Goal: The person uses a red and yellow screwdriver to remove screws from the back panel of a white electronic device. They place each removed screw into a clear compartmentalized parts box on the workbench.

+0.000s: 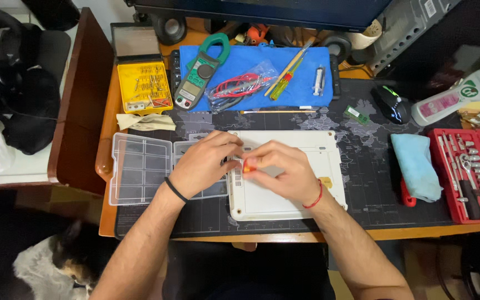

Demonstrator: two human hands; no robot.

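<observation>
Head view: wooden tabletop (106, 105) under a dark map-printed mat (373, 183). At centre, a white laptop (284, 194) lying underside up. Left hand (206, 161) resting on its left edge, fingers curled; right hand (284, 169) pinching a small orange-handled screwdriver (247, 165) against the casing. Beside the left hand, a clear compartment box (140, 166). Farther back, a blue cloth (273, 78) carrying a green clamp meter (201, 72), next to a yellow bit case (144, 88). On the right, a red socket set (470, 172), light-blue rag (416, 164), black mouse (393, 104). Below left, a cat (56, 266) on the floor.
</observation>
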